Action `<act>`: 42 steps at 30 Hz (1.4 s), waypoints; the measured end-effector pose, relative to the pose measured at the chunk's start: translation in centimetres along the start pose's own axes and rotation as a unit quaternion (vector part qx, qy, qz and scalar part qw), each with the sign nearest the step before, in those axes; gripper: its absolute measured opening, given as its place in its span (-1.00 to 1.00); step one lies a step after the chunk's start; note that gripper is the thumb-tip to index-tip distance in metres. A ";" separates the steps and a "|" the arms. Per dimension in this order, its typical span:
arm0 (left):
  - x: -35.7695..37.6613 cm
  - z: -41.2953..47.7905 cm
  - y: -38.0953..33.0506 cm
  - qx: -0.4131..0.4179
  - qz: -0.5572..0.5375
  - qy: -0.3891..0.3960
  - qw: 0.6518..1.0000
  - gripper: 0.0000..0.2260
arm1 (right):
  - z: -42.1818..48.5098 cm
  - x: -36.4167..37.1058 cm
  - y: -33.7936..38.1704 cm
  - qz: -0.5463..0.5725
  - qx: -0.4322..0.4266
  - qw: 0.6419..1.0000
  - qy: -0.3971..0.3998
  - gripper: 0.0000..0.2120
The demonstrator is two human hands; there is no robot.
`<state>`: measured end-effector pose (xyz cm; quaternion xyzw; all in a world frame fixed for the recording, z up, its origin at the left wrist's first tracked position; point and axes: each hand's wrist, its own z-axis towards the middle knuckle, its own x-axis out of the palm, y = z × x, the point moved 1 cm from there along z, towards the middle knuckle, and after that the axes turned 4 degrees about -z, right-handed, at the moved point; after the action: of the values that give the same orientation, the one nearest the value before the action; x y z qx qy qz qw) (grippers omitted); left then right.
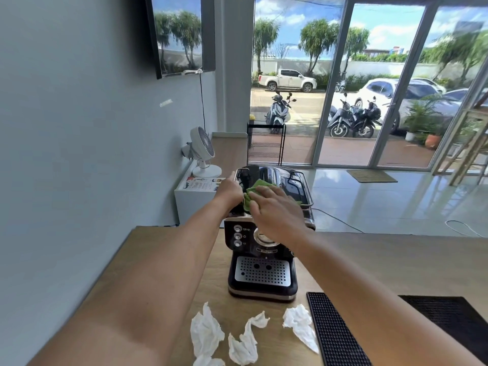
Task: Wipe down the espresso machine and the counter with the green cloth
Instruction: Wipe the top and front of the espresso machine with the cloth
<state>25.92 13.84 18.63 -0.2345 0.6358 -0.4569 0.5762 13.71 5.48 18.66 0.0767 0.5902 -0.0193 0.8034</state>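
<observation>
A black and chrome espresso machine (262, 270) stands on the wooden counter (383, 260), its perforated drip tray facing me. The green cloth (257, 186) lies on the machine's top. My right hand (277, 212) lies flat on the cloth, fingers spread, pressing it onto the top. My left hand (229, 190) grips the top left edge of the machine beside the cloth. Both forearms reach forward over the counter and hide part of the machine's front panel.
Three crumpled white tissues (208, 336) lie on the counter in front of the machine. A black rubber bar mat (335, 334) and a second black mat (454, 318) lie to the right. A white fan (203, 151) stands on a white cabinet behind the counter.
</observation>
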 end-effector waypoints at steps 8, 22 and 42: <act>-0.1 -0.3 -0.1 -0.016 -0.011 0.024 1.000 -0.59 | -5.2 0.8 -6.4 0.097 -0.236 0.961 -0.108 -0.65; -0.2 0.5 0.4 0.004 -0.007 0.022 1.000 -0.54 | -4.2 1.7 -3.3 -0.098 -0.319 0.926 -0.178 -0.65; 0.1 0.3 0.8 0.016 -0.044 0.040 0.998 -0.53 | -10.2 1.1 -14.4 -0.049 -0.171 0.962 -0.206 -0.62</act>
<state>26.39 14.03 17.95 -0.2346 0.6401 -0.5009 0.5332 2.66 -7.17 13.20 -0.0962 0.4094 0.0271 0.9069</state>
